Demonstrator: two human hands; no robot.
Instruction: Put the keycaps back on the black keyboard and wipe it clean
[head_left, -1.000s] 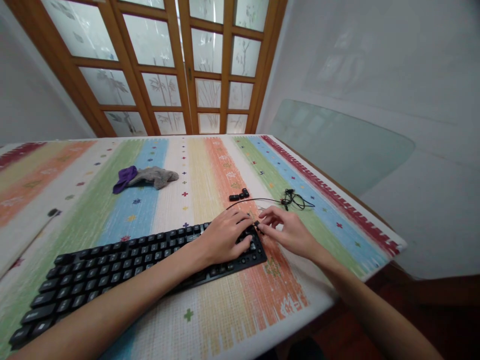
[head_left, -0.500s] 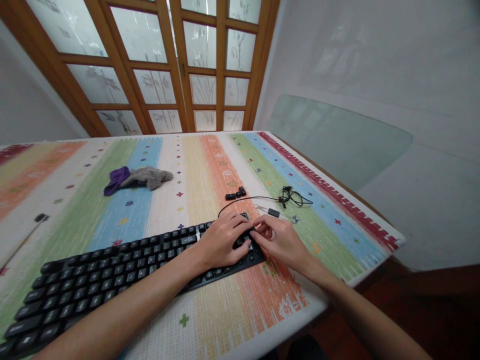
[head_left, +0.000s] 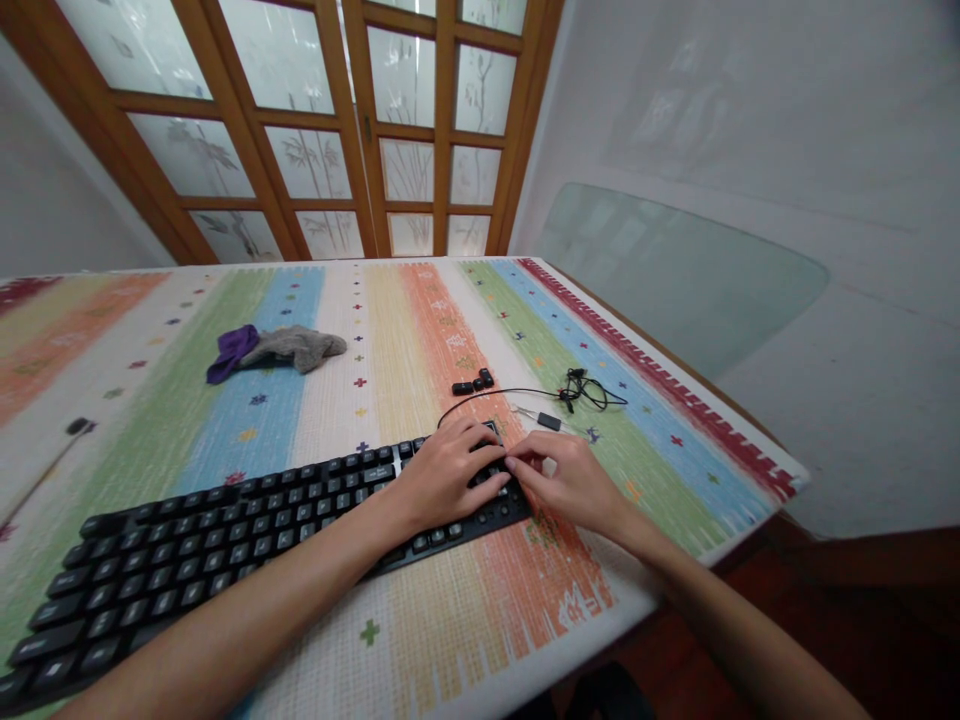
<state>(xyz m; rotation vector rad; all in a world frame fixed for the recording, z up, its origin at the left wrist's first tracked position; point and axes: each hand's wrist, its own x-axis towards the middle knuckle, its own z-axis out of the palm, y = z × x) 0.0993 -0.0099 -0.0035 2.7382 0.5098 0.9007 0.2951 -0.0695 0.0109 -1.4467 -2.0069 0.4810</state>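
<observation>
A long black keyboard (head_left: pixel 255 525) lies at a slant across the near side of the table. My left hand (head_left: pixel 446 475) rests over its right end, palm down, with the fingers stretched towards the right edge and the thumb apart. Against those fingertips is my right hand (head_left: pixel 566 480), thumb and index finger pinched together at the keyboard's right edge. Whatever sits in that pinch is too small and covered to make out. Several loose black keycaps (head_left: pixel 474 384) lie just beyond the keyboard. Part of the number pad is hidden under my left hand.
A thin black cable (head_left: pixel 592 390) runs from the keyboard to a tangle on the right. Near it lies a wire tool with a dark handle (head_left: pixel 549 421). A grey and purple cloth (head_left: pixel 277 350) lies farther back, and a thin brush (head_left: pixel 56 465) at far left.
The right fingertips have shifted very slightly at the keyboard's right edge, and the left thumb has moved a little to the right. Keyboard, keycaps and cable stay where they were.
</observation>
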